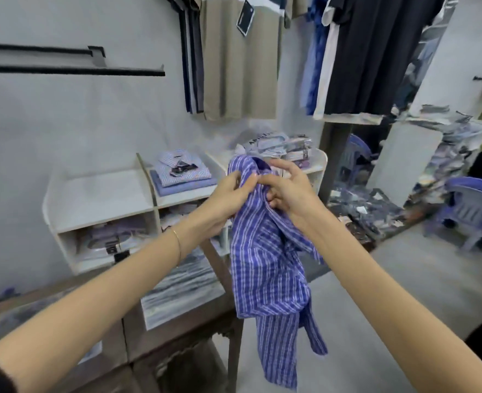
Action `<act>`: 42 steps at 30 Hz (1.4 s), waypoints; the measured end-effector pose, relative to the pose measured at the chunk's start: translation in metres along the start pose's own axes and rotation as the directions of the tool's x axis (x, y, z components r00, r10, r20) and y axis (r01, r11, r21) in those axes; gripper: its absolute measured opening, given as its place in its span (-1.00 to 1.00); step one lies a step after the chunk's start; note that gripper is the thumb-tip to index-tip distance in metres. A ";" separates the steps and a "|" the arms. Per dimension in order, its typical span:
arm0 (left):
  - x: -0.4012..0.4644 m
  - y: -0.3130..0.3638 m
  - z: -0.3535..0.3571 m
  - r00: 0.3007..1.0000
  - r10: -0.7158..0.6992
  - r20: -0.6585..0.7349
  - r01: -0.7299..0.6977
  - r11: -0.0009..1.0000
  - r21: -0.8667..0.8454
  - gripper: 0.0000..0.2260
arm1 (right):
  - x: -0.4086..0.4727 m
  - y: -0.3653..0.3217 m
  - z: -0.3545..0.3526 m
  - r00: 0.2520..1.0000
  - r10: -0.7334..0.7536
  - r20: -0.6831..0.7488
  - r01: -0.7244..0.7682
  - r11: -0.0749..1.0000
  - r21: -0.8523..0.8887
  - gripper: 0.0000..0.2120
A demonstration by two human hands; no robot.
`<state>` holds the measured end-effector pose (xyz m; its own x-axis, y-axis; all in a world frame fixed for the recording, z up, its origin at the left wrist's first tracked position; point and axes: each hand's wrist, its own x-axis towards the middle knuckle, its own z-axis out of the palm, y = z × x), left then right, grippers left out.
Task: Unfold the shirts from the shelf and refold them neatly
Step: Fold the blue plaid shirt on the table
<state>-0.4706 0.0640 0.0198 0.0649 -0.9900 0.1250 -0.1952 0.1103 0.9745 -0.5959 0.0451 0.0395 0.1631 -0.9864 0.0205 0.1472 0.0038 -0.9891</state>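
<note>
Blue shirt (265,259) perhaps hides shelf (98,199).

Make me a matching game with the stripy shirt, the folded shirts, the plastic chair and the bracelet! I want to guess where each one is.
Things:
1. blue striped shirt
2. folded shirts
3. purple plastic chair
4. thin bracelet

Places:
A. on the floor at the right
B. on the left wrist
C. hanging in the air, held near the collar by the left hand and right hand
D. stacked on top of the white shelf unit

Pairs: 1-C, 2-D, 3-A, 4-B
</note>
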 end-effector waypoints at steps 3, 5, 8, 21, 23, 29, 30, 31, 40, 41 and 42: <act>-0.013 -0.037 -0.019 0.998 -0.030 0.051 0.032 0.998 -0.056 -0.78 | 0.010 0.030 -0.007 0.930 0.332 0.161 -0.336 0.942 0.002 -0.87; -0.021 -0.054 -0.034 0.998 -0.047 0.052 0.050 0.997 -0.057 -0.74 | 0.013 0.052 -0.012 0.865 0.444 0.233 -0.440 0.895 -0.073 -0.88; -0.033 -0.073 -0.070 0.996 -0.090 0.014 0.090 0.995 0.036 -0.72 | 0.020 0.079 -0.023 0.859 0.464 0.218 -0.403 0.874 -0.271 -0.79; -0.102 -0.147 -0.213 0.998 -0.051 -0.031 0.058 0.734 0.677 -0.70 | 0.040 0.143 -0.008 0.733 0.472 0.490 -0.036 0.746 -0.665 -0.90; -0.111 -0.153 -0.223 0.996 -0.064 -0.055 0.084 0.716 0.693 -0.74 | 0.043 0.160 0.008 0.662 0.537 0.523 -0.107 0.759 -0.643 -0.67; -0.147 -0.186 -0.264 0.947 -0.315 -0.071 0.266 0.639 0.721 -0.42 | 0.054 0.199 0.046 0.690 0.469 0.552 0.078 0.710 -0.700 -0.57; -0.152 -0.196 -0.274 0.926 -0.366 -0.096 0.316 0.609 0.727 -0.38 | 0.058 0.208 0.049 0.697 0.440 0.567 0.130 0.700 -0.703 -0.40; -0.155 -0.208 -0.282 0.906 -0.411 -0.106 0.355 0.598 0.719 -0.38 | 0.066 0.222 0.051 0.706 0.417 0.572 0.153 0.699 -0.699 -0.30; -0.139 -0.248 -0.336 0.909 -0.390 -0.145 0.381 0.640 0.667 -0.84 | 0.104 0.227 0.108 0.772 0.304 0.558 0.289 0.613 -0.735 -0.82; -0.129 -0.246 -0.345 0.918 -0.364 -0.159 0.368 0.632 0.682 -0.86 | 0.113 0.224 0.116 0.788 0.273 0.552 0.294 0.622 -0.726 -0.86; -0.118 -0.244 -0.357 0.925 -0.338 -0.175 0.359 0.620 0.698 -0.84 | 0.122 0.219 0.126 0.798 0.243 0.551 0.298 0.636 -0.712 -0.90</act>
<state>-0.0816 0.1851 -0.1659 0.2976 -0.9373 -0.1817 -0.7804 -0.3484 0.5192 -0.4205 -0.0541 -0.1566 0.7033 -0.6962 -0.1437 -0.5526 -0.4083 -0.7266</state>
